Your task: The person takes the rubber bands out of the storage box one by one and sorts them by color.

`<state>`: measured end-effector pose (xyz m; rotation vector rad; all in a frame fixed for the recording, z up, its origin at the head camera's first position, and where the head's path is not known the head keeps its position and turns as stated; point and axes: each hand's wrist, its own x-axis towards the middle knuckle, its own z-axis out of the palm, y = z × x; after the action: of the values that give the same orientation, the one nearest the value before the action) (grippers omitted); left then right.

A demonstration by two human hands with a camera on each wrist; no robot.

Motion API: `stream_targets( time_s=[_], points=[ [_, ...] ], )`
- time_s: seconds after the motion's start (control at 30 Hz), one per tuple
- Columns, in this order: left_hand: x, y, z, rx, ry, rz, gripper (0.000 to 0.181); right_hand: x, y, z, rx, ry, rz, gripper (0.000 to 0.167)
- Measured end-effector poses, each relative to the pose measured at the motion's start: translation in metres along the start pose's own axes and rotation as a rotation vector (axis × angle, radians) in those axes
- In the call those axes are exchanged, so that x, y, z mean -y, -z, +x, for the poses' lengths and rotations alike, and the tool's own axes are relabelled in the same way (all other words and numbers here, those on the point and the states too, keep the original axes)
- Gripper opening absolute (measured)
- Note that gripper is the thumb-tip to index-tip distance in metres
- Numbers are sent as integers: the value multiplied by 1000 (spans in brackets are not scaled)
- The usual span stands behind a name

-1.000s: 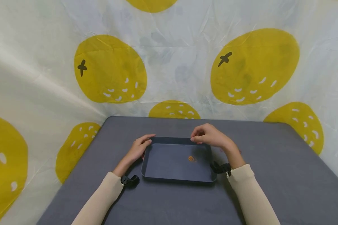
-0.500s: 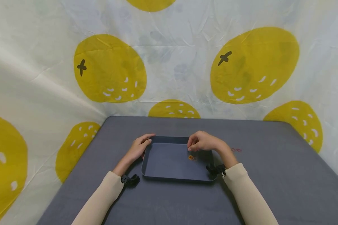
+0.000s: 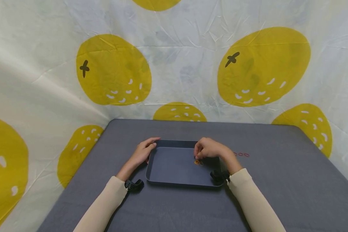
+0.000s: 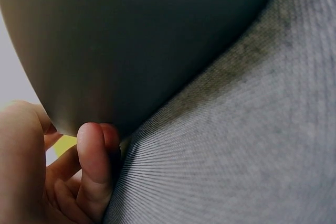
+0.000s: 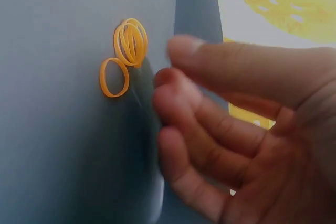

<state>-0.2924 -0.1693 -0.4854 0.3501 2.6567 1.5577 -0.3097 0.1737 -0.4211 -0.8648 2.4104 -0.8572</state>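
Observation:
A dark shallow tray lies on the grey cloth. The left hand grips its far left corner, thumb at the rim; in the left wrist view bent fingers of that hand touch the tray's outer wall. Inside, right of the middle, lie a small heap of orange rubber bands and one single band. The right hand hovers just behind them, fingers pointing down. Seen from the right wrist, this hand has loosely bent fingers, holding nothing, beside the heap and the single band.
Three small red bands lie on the grey table to the right of the tray, partly behind the right forearm. A white curtain with yellow fruit shapes hangs behind the table and along its left side.
The right hand has come down from above the tray's far rim towards the orange bands. More of the red bands shows beside the right wrist. The left hand has stayed where it was.

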Motion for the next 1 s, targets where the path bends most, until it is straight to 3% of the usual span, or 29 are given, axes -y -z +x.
stream_targets(
  time_s=[0.17, 0.73, 1.0],
  points=[
    [0, 0, 0, -7, 0, 0, 38, -2, -3, 0, 13, -35, -13, 11],
    [1, 0, 1, 9, 4, -6, 39, 3, -7, -1, 39, -92, -43, 11],
    [1, 0, 1, 0, 6, -6, 38, 2, -8, 0, 41, -82, -52, 12]
  ],
)
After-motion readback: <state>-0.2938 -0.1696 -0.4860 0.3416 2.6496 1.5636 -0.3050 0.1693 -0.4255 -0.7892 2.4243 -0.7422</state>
